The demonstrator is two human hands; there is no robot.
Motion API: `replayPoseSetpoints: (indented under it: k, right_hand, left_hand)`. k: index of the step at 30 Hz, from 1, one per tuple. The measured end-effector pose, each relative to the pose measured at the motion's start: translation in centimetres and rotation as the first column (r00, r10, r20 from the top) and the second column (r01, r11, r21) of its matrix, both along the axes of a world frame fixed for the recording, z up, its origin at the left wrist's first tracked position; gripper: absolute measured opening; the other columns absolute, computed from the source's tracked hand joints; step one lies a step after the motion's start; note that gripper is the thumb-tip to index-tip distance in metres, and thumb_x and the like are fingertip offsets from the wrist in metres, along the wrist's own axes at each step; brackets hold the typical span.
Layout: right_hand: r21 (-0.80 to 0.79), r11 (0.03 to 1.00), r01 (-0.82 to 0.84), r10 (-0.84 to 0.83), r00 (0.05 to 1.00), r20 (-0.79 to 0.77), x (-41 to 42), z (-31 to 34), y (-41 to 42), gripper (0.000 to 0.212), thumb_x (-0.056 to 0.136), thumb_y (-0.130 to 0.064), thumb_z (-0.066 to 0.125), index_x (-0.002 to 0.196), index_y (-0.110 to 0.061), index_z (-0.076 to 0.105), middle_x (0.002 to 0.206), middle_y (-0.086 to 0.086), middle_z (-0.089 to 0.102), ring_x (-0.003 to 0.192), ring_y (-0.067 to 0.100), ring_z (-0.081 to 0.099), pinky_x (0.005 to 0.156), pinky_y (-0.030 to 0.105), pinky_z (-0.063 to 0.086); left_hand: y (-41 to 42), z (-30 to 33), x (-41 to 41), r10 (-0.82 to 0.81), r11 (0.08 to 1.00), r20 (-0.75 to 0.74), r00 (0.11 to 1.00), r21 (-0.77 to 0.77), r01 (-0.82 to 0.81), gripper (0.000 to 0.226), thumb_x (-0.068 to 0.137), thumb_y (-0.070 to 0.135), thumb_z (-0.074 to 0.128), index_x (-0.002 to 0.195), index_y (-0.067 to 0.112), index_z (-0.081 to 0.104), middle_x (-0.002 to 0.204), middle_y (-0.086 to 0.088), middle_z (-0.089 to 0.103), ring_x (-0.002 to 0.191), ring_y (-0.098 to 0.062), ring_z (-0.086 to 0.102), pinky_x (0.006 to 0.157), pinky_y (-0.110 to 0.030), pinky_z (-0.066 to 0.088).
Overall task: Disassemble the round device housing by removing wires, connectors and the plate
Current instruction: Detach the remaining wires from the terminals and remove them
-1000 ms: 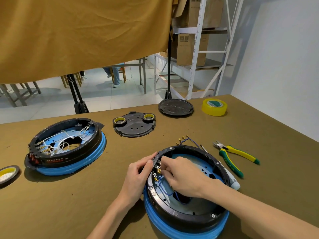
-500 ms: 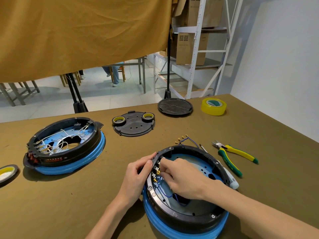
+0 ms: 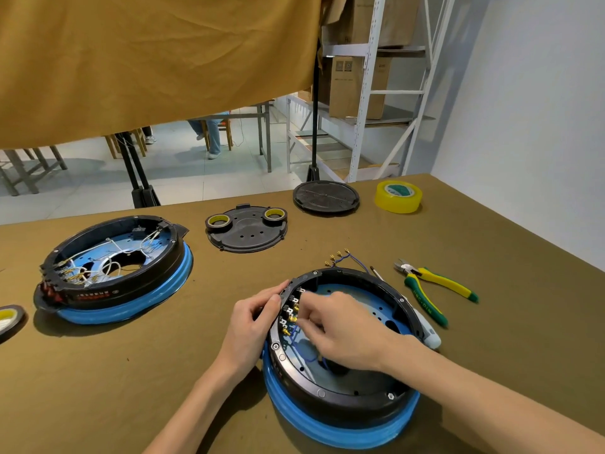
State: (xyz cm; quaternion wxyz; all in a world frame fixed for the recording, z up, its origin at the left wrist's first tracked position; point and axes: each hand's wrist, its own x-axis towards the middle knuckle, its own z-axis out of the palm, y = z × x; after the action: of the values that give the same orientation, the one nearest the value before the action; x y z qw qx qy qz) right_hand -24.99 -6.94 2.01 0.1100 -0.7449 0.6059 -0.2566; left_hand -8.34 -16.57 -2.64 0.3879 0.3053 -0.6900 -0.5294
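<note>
While the worktop (image 3: 491, 257) stretches bare toward its right edge, the round housing (image 3: 340, 407) lies flat, open side up, near the front edge. Left hand (image 3: 252, 326) grips its rim; right hand (image 3: 343, 332) fingers pinch a connector (image 3: 292, 318) inside.

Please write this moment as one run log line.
stage: unplugging connectors | left hand: holds housing rim | right hand: fingers at connectors, grip hidden | pliers: unused
</note>
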Motion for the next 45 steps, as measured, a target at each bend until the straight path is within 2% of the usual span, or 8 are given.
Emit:
replayPoseSetpoints:
  k: [5, 10, 14, 18, 30, 34, 38, 45]
  right_hand:
    - [-0.078, 0.994, 0.082, -0.044, 0.917, 0.396, 0.1, 1.2, -0.3, 0.013, 0.099, -0.024, 0.062, 0.089, -0.017, 0.065, 0.063, 0.007, 0.063, 0.056, 0.024, 0.057, 0.060, 0.039, 0.049]
    - [-0.033, 0.998, 0.052, -0.002, 0.560, 0.829, -0.4, 4.7, -1.9, 0.013, 0.098, -0.012, 0.065, 0.099, 0.001, 0.068, 0.067, 0.016, 0.068, 0.050, 0.023, 0.061, 0.051, 0.029, 0.055]
    - [0.044, 0.998, 0.047, -0.059, 0.402, 0.914, -1.0, 6.1, -2.8, 0.018, 0.098, -0.018, 0.065, 0.105, -0.001, 0.067, 0.067, 0.013, 0.065, 0.039, 0.015, 0.049, 0.038, 0.022, 0.040]
    - [0.143, 0.989, 0.037, -0.144, 0.444, 0.884, -1.6, 6.1, -3.1, 0.024, 0.099, -0.023, 0.064, 0.111, -0.002, 0.068, 0.069, 0.011, 0.066, 0.041, 0.012, 0.036, 0.040, 0.018, 0.028]
    - [0.151, 0.984, 0.099, -0.179, 0.622, 0.762, -5.4, 7.7, -6.2, 0.012, 0.096, -0.013, 0.068, 0.101, -0.007, 0.077, 0.072, 0.007, 0.069, 0.057, 0.009, 0.053, 0.051, 0.016, 0.040]
    - [0.052, 0.912, 0.407, -0.382, 0.794, 0.473, -7.6, 5.6, -8.9, 0.011, 0.094, -0.014, 0.068, 0.090, -0.013, 0.078, 0.067, 0.000, 0.073, 0.058, 0.007, 0.062, 0.062, 0.027, 0.055]
    - [0.058, 0.813, 0.579, -0.582, 0.807, 0.100, -9.2, 2.0, -10.5, 0.016, 0.093, -0.016, 0.065, 0.092, -0.019, 0.080, 0.088, -0.001, 0.077, 0.083, 0.015, 0.070, 0.078, 0.036, 0.059]
    - [0.182, 0.779, 0.601, -0.609, 0.793, -0.014, -10.2, 0.4, -11.3, 0.016, 0.092, -0.016, 0.070, 0.104, -0.016, 0.081, 0.110, 0.001, 0.077, 0.095, 0.017, 0.068, 0.080, 0.031, 0.053]
  left_hand:
    - [0.1, 0.0, 0.0, 0.008, 1.000, 0.014, 1.000, 0.028, -0.008, 0.039, 0.102, 0.034, 0.058, 0.134, 0.015, 0.067, 0.129, 0.001, 0.073, 0.121, -0.017, 0.067, 0.104, -0.049, 0.053]
    - [0.1, -0.2, 0.0, -0.001, 0.999, 0.006, 1.000, 0.044, 0.000, 0.039, 0.099, 0.035, 0.057, 0.134, 0.019, 0.067, 0.120, 0.001, 0.077, 0.112, -0.020, 0.072, 0.090, -0.040, 0.059]
    - [0.1, -0.2, 0.0, -0.003, 0.998, -0.004, 1.000, 0.060, 0.003, 0.045, 0.094, 0.042, 0.058, 0.134, 0.023, 0.067, 0.120, 0.002, 0.077, 0.110, -0.018, 0.072, 0.088, -0.040, 0.060]
    - [0.1, -0.1, 0.0, -0.006, 0.996, -0.019, 1.000, 0.090, 0.007, 0.049, 0.093, 0.042, 0.059, 0.135, 0.020, 0.067, 0.121, 0.001, 0.076, 0.114, -0.019, 0.072, 0.095, -0.047, 0.058]
    - [-0.1, -0.5, 0.0, -0.021, 0.996, -0.025, 0.999, 0.091, 0.023, 0.048, 0.091, 0.044, 0.059, 0.134, 0.023, 0.067, 0.118, 0.007, 0.077, 0.109, -0.015, 0.073, 0.084, -0.034, 0.061]
    - [-0.1, -0.5, -0.2, -0.018, 0.995, -0.029, 0.999, 0.101, 0.021, 0.047, 0.090, 0.044, 0.060, 0.132, 0.024, 0.068, 0.119, 0.007, 0.077, 0.110, -0.015, 0.073, 0.086, -0.035, 0.061]
    - [-0.3, -0.5, -0.1, -0.013, 0.996, -0.029, 0.999, 0.089, 0.015, 0.051, 0.089, 0.050, 0.061, 0.132, 0.023, 0.069, 0.121, 0.007, 0.076, 0.113, -0.014, 0.071, 0.092, -0.040, 0.059]
    - [-0.5, -0.6, -0.1, -0.018, 0.995, -0.034, 0.999, 0.096, 0.022, 0.044, 0.091, 0.043, 0.060, 0.131, 0.025, 0.069, 0.120, 0.008, 0.076, 0.111, -0.014, 0.072, 0.085, -0.032, 0.060]
